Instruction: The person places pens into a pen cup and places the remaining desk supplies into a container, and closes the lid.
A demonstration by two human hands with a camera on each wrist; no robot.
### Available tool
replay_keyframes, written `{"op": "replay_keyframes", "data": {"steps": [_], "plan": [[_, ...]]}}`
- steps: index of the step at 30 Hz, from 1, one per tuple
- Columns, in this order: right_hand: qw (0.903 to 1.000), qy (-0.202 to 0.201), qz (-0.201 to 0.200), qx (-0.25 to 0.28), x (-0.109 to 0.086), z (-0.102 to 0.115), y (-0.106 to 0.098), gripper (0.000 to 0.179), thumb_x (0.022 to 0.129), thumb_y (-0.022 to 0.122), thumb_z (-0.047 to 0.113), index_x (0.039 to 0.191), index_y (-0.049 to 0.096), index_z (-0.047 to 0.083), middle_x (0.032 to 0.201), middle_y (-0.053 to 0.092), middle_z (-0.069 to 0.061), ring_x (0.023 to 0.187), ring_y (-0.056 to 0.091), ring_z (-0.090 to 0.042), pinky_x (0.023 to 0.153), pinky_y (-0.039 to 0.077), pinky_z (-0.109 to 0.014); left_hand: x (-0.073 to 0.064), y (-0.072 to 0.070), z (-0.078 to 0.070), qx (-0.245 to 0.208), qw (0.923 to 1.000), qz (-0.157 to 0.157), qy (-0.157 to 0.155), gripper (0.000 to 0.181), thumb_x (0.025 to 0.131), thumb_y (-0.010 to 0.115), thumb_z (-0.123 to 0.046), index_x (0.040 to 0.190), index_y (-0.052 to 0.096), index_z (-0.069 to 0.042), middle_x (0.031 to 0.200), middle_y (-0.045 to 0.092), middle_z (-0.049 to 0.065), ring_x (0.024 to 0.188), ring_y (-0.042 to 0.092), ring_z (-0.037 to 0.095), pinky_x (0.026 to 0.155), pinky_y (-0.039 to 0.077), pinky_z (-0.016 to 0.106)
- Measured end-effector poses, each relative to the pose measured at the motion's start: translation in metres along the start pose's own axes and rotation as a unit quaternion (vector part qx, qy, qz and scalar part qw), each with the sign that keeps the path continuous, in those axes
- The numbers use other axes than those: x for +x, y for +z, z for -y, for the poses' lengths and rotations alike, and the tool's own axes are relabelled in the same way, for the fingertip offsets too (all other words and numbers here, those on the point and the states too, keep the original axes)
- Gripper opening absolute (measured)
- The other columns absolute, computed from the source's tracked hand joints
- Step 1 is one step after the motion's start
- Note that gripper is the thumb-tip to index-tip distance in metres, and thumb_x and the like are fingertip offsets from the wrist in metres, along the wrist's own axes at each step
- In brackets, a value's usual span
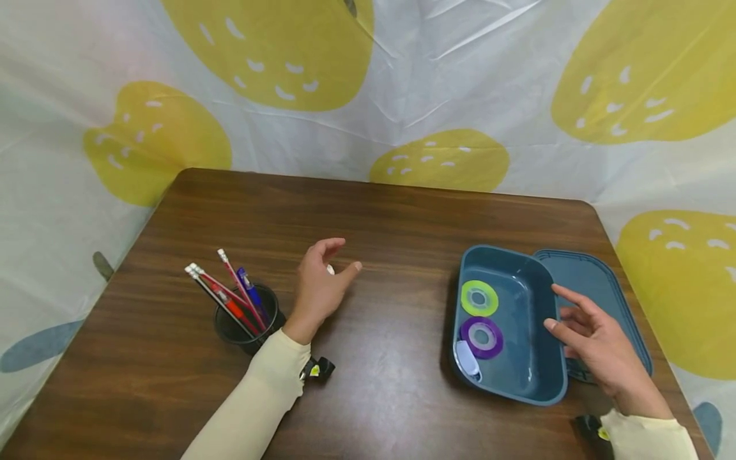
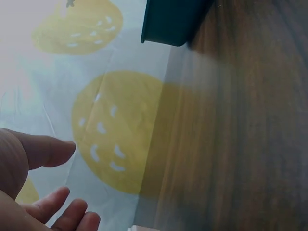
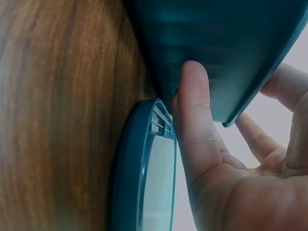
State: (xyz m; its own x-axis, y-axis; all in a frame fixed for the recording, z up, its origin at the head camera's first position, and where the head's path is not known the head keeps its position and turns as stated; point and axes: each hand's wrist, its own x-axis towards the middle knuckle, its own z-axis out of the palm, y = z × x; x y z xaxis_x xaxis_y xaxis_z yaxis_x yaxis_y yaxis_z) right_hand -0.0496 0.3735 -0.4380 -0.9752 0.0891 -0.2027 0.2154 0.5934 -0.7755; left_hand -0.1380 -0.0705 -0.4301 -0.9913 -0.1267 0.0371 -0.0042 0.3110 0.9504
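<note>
My left hand point(image 1: 322, 284) hovers over the middle of the table, thumb and fingers spread apart with nothing held. Just beyond it a small white object point(image 1: 330, 269) shows, mostly hidden by the hand; its kind is unclear. My right hand point(image 1: 604, 348) grips the right wall of a blue plastic box point(image 1: 526, 383), with the thumb over the rim and other fingers against the outside point(image 3: 195, 96). Inside the box, along its left side, lie a green tape roll point(image 1: 487, 308), a purple tape roll point(image 1: 496, 345) and a pale lavender-white item point(image 1: 467, 359).
A black cup point(image 1: 253, 345) with several pencils and pens point(image 1: 238, 291) stands left of my left forearm. The blue lid point(image 1: 581, 268) lies on the brown wooden table point(image 1: 397, 243) to the right, partly behind the box. A lemon-patterned sheet point(image 1: 322, 140) hangs around the table.
</note>
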Motion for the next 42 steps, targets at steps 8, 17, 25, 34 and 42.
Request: {"op": "replay_keyframes", "data": {"steps": [8,17,25,34,42], "plan": [[1.0,0.002,-0.002,0.003,0.0,0.0,-0.001,0.074,0.103,0.07,0.037,0.167,0.033,0.029,0.128,0.055,-0.005,0.097,0.062,0.007,0.07,0.063,-0.031,-0.004,-0.002,0.011,0.032,0.9985,-0.043,-0.004,0.052,0.085,0.086,-0.016,0.133,0.068,-0.005,0.136,0.07,0.013,0.132,0.062,0.032,0.114,0.047,0.046],[0.9999,0.012,0.002,0.004,0.001,0.0,0.001,0.076,0.103,0.07,0.038,0.167,0.032,0.029,0.133,0.053,-0.011,0.097,0.061,0.007,0.07,0.063,-0.031,-0.004,-0.003,0.023,0.032,0.9982,-0.046,-0.022,0.053,0.084,0.084,-0.008,0.134,0.068,-0.003,0.134,0.07,0.019,0.128,0.064,0.035,0.109,0.05,0.049],[1.0,0.009,0.0,0.001,0.0,0.0,0.001,0.076,0.104,0.069,0.038,0.168,0.03,0.028,0.139,0.052,-0.016,0.097,0.06,0.009,0.07,0.063,-0.031,-0.004,-0.002,0.03,0.037,0.9985,-0.019,-0.036,0.055,0.081,0.084,-0.003,0.134,0.068,-0.003,0.131,0.072,0.019,0.121,0.067,0.034,0.103,0.052,0.047],[1.0,0.009,-0.003,-0.002,0.001,0.0,0.003,0.076,0.104,0.069,0.038,0.168,0.03,0.027,0.142,0.051,-0.019,0.096,0.059,0.01,0.07,0.062,-0.03,-0.005,0.0,0.032,0.046,0.997,0.032,-0.053,0.062,0.079,0.087,-0.004,0.137,0.065,0.0,0.126,0.074,0.021,0.117,0.07,0.033,0.099,0.057,0.045],[1.0,0.001,-0.009,0.0,0.0,-0.002,0.003,0.075,0.104,0.07,0.037,0.167,0.032,0.028,0.133,0.054,-0.012,0.096,0.061,0.007,0.069,0.062,-0.03,-0.006,-0.001,0.031,0.082,0.9928,0.069,-0.053,0.07,0.077,0.093,-0.012,0.14,0.064,-0.003,0.125,0.074,0.019,0.118,0.069,0.032,0.096,0.057,0.044]]}}
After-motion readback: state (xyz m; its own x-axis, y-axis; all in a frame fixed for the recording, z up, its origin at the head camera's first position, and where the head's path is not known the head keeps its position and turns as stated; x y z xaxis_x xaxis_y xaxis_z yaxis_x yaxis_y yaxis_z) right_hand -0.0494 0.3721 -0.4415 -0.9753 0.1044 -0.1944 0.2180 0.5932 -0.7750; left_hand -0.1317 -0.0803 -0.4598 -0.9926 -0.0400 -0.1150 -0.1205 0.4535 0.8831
